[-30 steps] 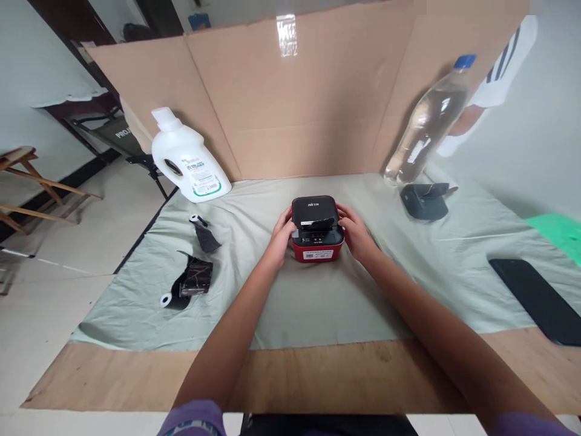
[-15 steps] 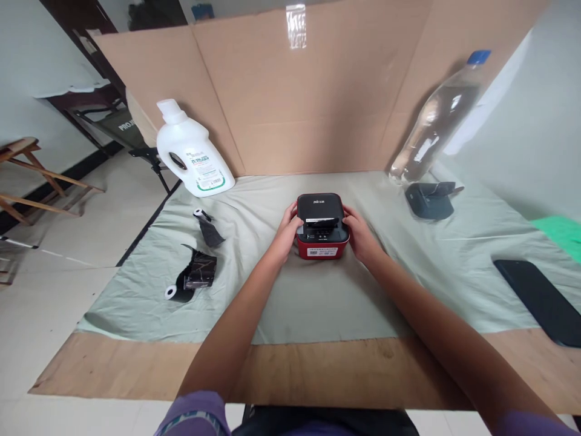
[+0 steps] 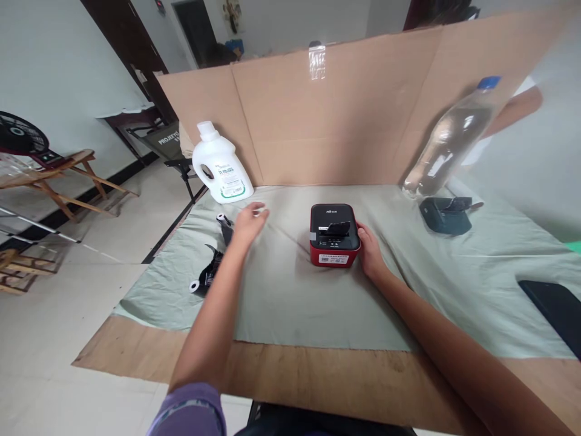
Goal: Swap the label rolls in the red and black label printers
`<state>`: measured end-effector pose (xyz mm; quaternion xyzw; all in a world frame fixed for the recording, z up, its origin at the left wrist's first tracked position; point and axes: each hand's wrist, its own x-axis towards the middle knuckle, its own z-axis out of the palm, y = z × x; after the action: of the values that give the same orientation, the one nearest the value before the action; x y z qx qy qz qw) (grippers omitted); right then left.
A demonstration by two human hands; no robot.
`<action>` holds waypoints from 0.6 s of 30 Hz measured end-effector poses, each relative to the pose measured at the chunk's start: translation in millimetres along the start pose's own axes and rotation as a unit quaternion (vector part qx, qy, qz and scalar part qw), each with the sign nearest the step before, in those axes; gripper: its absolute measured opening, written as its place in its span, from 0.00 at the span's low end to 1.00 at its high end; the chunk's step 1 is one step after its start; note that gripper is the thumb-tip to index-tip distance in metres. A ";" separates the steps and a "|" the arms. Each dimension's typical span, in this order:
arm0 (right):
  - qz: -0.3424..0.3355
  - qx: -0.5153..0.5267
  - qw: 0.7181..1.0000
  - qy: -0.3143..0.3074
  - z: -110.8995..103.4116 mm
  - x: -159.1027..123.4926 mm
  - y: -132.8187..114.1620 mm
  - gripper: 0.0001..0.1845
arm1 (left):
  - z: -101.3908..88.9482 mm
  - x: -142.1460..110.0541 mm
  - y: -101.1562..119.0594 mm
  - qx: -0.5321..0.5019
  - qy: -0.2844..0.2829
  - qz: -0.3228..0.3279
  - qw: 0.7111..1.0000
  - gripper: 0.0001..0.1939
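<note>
A small red-and-black label printer (image 3: 334,218) stands on the grey-green cloth (image 3: 290,303), a black strip jutting from its top slot. My right hand (image 3: 370,249) is closed against its right side, with some fingers hidden behind it. To the left, my left hand (image 3: 251,223) hovers apart from the printer, fingers apart and nothing in them. Just below that hand lies a black roll with a white core (image 3: 222,219), its loose end partly covered. A second black roll (image 3: 196,286) lies nearer me, with dark material beside it half hidden by my left forearm.
A white detergent bottle (image 3: 222,166) stands at the back left against a cardboard screen (image 3: 327,127). At the back right a large clear bottle (image 3: 449,142) leans on it, near a dark device (image 3: 445,215). A black phone (image 3: 551,309) lies far right. Another person's arm (image 3: 517,112) shows behind.
My left hand has let go of the printer and moved left toward the black rolls. My right hand stays on the printer. The view has swung left and up.
</note>
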<state>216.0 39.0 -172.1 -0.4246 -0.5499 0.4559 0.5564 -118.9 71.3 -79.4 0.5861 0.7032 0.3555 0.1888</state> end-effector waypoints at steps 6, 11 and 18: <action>-0.027 0.000 0.998 0.050 -0.5 2.7 7.1 0.28 | -68.0 55.4 -66.3 0.192 -0.005 -0.107 0.976 0.13; -0.017 0.005 0.999 0.050 -0.5 2.2 4.7 0.27 | -79.9 62.0 -81.5 0.247 -0.034 -0.133 0.959 0.06; -0.017 0.012 0.999 0.045 1.6 -0.8 -4.5 0.25 | -103.8 32.1 -79.5 0.307 -0.099 -0.149 0.935 0.02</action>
<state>214.6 37.2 -167.8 -0.4286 -0.5262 0.4332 0.5931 -252.4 68.3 -61.8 0.5359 0.8352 0.0304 0.1198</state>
